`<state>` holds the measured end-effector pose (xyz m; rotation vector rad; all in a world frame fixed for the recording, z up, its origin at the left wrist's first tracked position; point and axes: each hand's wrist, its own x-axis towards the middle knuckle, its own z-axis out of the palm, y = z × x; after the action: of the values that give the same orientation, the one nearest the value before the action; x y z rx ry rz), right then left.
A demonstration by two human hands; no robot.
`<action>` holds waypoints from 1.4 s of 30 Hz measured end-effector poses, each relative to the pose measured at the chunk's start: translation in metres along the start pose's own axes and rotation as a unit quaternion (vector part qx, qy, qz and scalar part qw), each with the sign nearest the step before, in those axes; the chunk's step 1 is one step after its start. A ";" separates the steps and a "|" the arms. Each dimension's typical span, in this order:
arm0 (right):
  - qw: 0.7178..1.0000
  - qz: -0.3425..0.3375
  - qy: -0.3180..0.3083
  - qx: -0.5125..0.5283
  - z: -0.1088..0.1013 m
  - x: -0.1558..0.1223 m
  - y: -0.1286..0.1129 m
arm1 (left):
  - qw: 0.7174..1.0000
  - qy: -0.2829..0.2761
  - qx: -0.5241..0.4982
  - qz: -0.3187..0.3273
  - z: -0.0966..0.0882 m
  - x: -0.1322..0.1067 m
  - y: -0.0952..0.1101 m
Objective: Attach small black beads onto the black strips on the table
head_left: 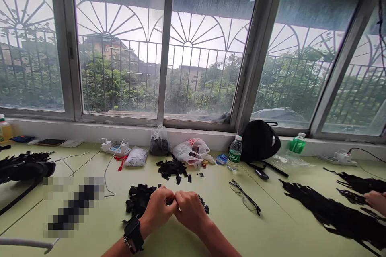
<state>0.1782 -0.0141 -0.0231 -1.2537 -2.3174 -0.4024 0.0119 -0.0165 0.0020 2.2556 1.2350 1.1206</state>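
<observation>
My left hand [157, 209], with a black wristwatch [133, 233] on its wrist, and my right hand [189, 211] meet above the green table [265, 225]. Their fingertips come together, and whatever they may hold is hidden. A heap of small black fabric-like pieces [138, 200] lies against my left hand. Another black heap [171, 168] sits farther ahead. Just past my right hand's fingers is a small cluster of dark bits [205, 207].
Eyeglasses [244, 196] lie right of my hands. A co-worker's hand [375, 202] rests beside long black fringed strips [331, 213]. Bags, bottles, chargers and a black bag [258, 140] line the windowsill edge; a blurred patch [74, 207] covers the table's left.
</observation>
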 end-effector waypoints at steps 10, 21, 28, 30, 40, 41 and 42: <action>1.000 -0.003 -0.014 0.027 -0.016 0.000 -0.001 | 0.991 -0.022 -0.128 -0.044 0.003 0.003 -0.006; 0.974 0.052 0.102 0.193 -0.016 0.009 -0.001 | 0.981 0.050 -0.171 -0.078 0.005 0.009 -0.011; 0.954 0.074 0.095 0.273 -0.011 0.007 -0.001 | 0.984 0.066 -0.150 -0.066 0.008 0.008 -0.013; 0.951 0.071 0.096 0.285 -0.011 0.007 -0.003 | 0.985 0.066 -0.150 -0.062 0.005 0.008 -0.010; 0.969 0.055 0.079 0.229 -0.014 0.006 0.006 | 0.994 0.042 -0.092 -0.040 -0.001 0.006 -0.004; 0.967 0.058 0.074 0.239 -0.014 0.006 0.008 | 0.995 0.044 -0.076 -0.037 -0.002 0.006 -0.004; 0.963 0.064 0.070 0.253 -0.014 0.006 0.009 | 0.996 0.048 -0.062 -0.034 -0.003 0.006 -0.004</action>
<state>0.1867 -0.0114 -0.0081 -1.0667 -2.0256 0.1385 0.0092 -0.0099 0.0040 2.0752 1.2330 1.2565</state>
